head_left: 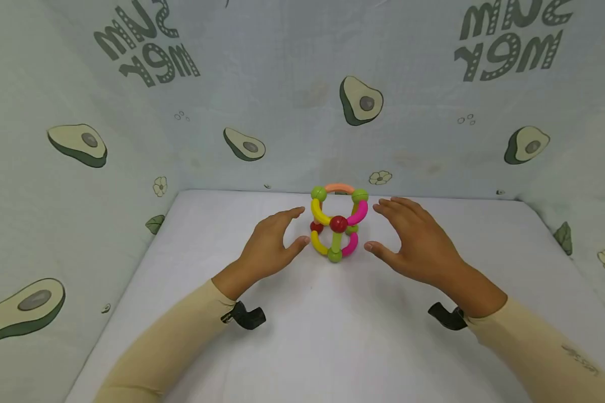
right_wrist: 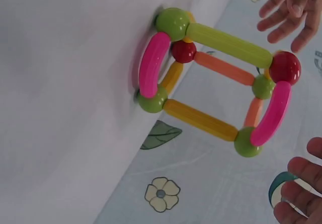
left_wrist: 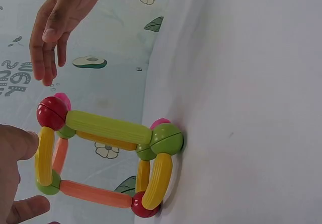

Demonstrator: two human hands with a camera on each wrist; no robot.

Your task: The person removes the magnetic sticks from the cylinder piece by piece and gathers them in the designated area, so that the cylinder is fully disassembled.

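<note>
A frame of coloured rods and balls [head_left: 338, 224] from a ball-and-stick building toy stands upright on the white table. Green and red balls join its straight rods [left_wrist: 108, 127] and its curved yellow and pink rods [right_wrist: 154, 65]. My left hand [head_left: 269, 246] is just left of it, fingers spread, thumb tip right at the yellow curved rods. To the right hovers my right hand [head_left: 420, 243], fingers extended, with a small gap between it and the pink rods. Both palms face the frame, and neither hand holds anything.
The white table [head_left: 292, 347] ends at a back edge just behind the toy. A pale cloth [head_left: 292, 112] printed with avocados and flowers hangs behind and along both sides. Black wrist mounts [head_left: 247, 316] stick out at the cuffs of the beige sleeves [head_left: 181, 330].
</note>
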